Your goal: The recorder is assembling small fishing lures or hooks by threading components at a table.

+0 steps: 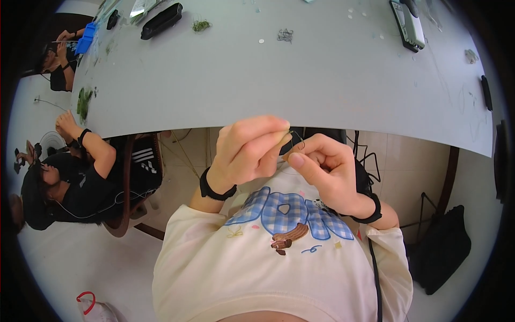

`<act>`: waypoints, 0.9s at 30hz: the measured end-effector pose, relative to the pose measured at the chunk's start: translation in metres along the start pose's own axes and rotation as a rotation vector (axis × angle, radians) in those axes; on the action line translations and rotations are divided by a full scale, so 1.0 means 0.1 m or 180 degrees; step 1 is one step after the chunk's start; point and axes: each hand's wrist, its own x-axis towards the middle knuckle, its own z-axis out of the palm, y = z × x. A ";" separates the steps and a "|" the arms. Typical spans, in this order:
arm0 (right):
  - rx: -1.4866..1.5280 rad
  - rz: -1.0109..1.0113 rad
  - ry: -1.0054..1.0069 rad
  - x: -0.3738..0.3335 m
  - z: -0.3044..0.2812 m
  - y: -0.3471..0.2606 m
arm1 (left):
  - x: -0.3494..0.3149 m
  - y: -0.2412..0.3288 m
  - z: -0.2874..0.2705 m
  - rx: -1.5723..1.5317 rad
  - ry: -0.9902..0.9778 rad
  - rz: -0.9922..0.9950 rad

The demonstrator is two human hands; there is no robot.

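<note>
In front of my chest, just off the table's near edge, my left hand (249, 150) pinches a small, thin dark wire hook (302, 145) by one end, between thumb and forefinger. My right hand (328, 173) is close beside it, its thumb and forefinger drawn together below the hook's bend. Whatever lies between those right fingertips is too fine to make out. Farther off on the table lies a little heap of grey metal hooks (285, 35).
On the grey table (230, 80) are a black tray (161, 21), a green tuft (201, 25), a green bundle (84, 104) and a stapler-like tool (410, 27). Another person (80, 172) sits at left; a second person (63, 61) works beyond. A black bag (442, 252) stands at right.
</note>
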 end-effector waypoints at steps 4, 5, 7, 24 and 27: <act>-0.0027 -0.0025 0.0153 -0.03 0.03 0.01 | -0.03 -0.01 0.01 0.0067 -0.0009 -0.0024; -0.0068 -0.0088 0.0254 -0.03 0.04 0.00 | -0.03 -0.01 0.00 0.0109 -0.0050 -0.0086; -0.0208 -0.0136 0.0272 -0.05 0.03 0.01 | -0.02 -0.03 0.02 0.0072 -0.0021 -0.0030; -0.1842 -0.1328 0.0265 0.01 -0.02 -0.34 | -0.02 -0.04 0.03 -0.0162 -0.0045 0.0204; -0.1967 -0.1396 0.0317 0.01 -0.03 -0.39 | -0.03 -0.04 0.03 -0.0151 -0.0043 0.0272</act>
